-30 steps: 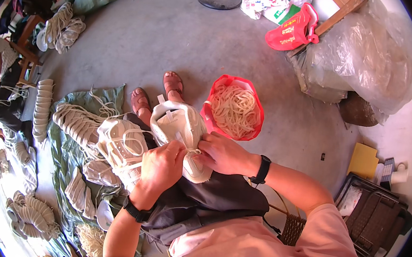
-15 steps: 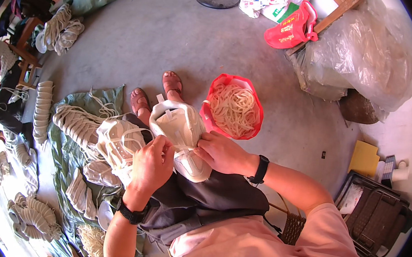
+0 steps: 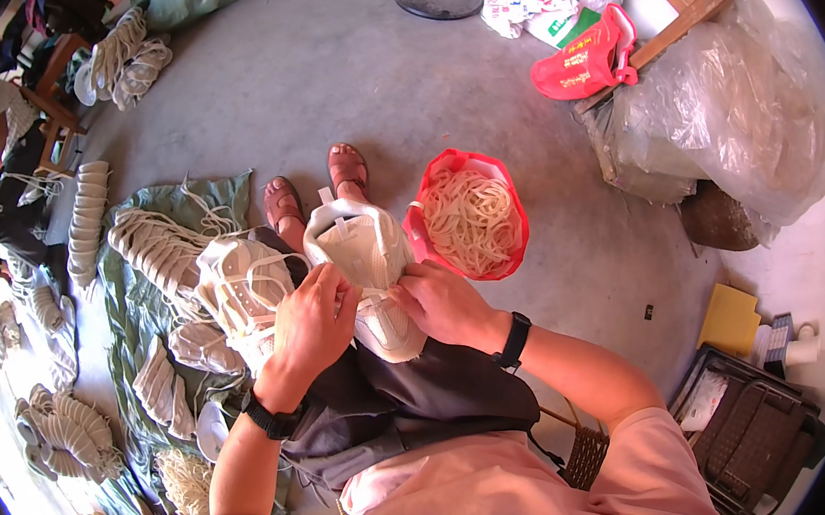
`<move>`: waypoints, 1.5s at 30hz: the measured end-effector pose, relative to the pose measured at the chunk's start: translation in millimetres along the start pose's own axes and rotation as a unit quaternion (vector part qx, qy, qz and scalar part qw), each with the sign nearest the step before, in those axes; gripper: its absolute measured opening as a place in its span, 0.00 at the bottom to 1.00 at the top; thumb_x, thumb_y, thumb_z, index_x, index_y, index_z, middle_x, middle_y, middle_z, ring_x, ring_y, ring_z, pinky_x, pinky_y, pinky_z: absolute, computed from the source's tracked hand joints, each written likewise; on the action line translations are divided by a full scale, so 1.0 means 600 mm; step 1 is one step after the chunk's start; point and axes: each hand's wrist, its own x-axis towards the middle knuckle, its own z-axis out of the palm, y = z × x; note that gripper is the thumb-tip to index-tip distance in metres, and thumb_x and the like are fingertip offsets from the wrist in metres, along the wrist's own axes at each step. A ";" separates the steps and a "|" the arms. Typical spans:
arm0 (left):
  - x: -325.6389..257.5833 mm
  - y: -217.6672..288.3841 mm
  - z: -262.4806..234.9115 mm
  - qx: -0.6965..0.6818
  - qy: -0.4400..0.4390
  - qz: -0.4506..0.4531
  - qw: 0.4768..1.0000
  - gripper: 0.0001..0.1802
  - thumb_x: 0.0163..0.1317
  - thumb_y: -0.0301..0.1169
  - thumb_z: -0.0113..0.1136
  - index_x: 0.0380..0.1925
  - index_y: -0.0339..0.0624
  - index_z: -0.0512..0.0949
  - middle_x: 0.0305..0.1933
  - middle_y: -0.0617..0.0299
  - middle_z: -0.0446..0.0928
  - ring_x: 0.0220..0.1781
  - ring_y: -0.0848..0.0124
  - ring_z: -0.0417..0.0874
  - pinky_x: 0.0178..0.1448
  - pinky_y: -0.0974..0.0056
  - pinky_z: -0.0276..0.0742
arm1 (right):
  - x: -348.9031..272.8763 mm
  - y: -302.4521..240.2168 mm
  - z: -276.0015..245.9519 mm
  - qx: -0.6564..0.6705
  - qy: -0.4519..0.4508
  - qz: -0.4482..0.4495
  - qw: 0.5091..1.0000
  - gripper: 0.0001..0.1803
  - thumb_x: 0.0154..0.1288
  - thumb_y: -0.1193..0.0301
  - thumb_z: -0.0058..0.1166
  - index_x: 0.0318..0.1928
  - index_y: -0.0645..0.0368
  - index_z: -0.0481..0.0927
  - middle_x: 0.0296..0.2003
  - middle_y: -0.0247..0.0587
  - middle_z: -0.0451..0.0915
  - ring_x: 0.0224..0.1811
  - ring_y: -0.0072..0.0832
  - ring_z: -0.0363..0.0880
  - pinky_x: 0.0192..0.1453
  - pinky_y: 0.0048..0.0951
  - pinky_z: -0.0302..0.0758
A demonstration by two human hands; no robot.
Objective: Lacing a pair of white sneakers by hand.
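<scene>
A cream sneaker (image 3: 392, 333) rests on my lap with its toe towards me and its tongue and opening facing away. A short stretch of pale shoelace (image 3: 371, 296) crosses it just above the toe. My left hand (image 3: 313, 315) is closed at the sneaker's left side, thumb and fingertips pinched on the lace. On the opposite side, my right hand (image 3: 446, 301) is closed by the eyelets, its fingertips at the lace and partly hidden. Against my left hand lies another cream sneaker (image 3: 244, 285) with loose laces over it.
A red bag (image 3: 519, 254) full of pale laces (image 3: 467, 218) stands on the floor beyond my right hand. Rows of nested shoes (image 3: 157, 246) lie on a green sheet (image 3: 222, 199) at left. A dark folded chair (image 3: 746, 433) and clear plastic sheeting (image 3: 731, 100) are at right.
The left hand has shifted slightly right and up, closer to the middle of the sneaker. My right hand has hardly moved, and the sneaker stays on my lap.
</scene>
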 end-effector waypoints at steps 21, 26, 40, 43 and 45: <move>0.019 -0.025 -0.006 -0.012 -0.023 0.024 0.999 0.10 0.66 0.33 0.61 0.32 0.40 0.72 0.31 0.51 0.79 0.33 0.47 0.83 0.36 0.49 0.78 | 0.037 -0.001 0.041 -0.033 0.081 -0.054 0.995 0.60 0.63 0.60 0.66 0.76 0.74 0.33 0.73 0.82 0.41 0.79 0.71 0.37 0.80 0.57 0.47; 0.030 -0.039 -0.004 -0.013 -0.027 0.035 0.999 0.09 0.67 0.33 0.60 0.32 0.40 0.72 0.31 0.51 0.79 0.33 0.48 0.83 0.35 0.49 0.78 | 0.049 0.014 0.059 0.009 0.057 -0.020 0.998 0.60 0.64 0.60 0.65 0.76 0.75 0.32 0.74 0.81 0.38 0.79 0.71 0.37 0.81 0.55 0.47; 0.034 -0.027 -0.016 0.074 0.031 -0.024 0.997 0.08 0.66 0.33 0.62 0.34 0.42 0.74 0.30 0.54 0.80 0.29 0.49 0.83 0.33 0.51 0.77 | 0.063 0.029 0.064 0.040 0.039 -0.031 0.998 0.61 0.63 0.62 0.65 0.75 0.77 0.31 0.74 0.79 0.37 0.79 0.68 0.38 0.81 0.53 0.47; 0.012 -0.002 -0.023 0.058 0.084 -0.015 0.995 0.08 0.66 0.33 0.63 0.34 0.43 0.74 0.31 0.56 0.80 0.30 0.49 0.83 0.32 0.51 0.77 | 0.057 0.029 0.058 0.049 0.026 -0.020 0.998 0.61 0.64 0.60 0.63 0.75 0.78 0.31 0.74 0.79 0.36 0.80 0.67 0.35 0.81 0.53 0.45; -0.013 0.008 -0.014 0.077 0.057 -0.024 0.995 0.09 0.66 0.34 0.63 0.34 0.43 0.74 0.31 0.55 0.80 0.30 0.49 0.83 0.33 0.51 0.77 | 0.055 0.029 0.048 0.079 -0.019 0.003 0.997 0.58 0.70 0.57 0.58 0.75 0.75 0.27 0.76 0.77 0.30 0.81 0.63 0.26 0.82 0.52 0.39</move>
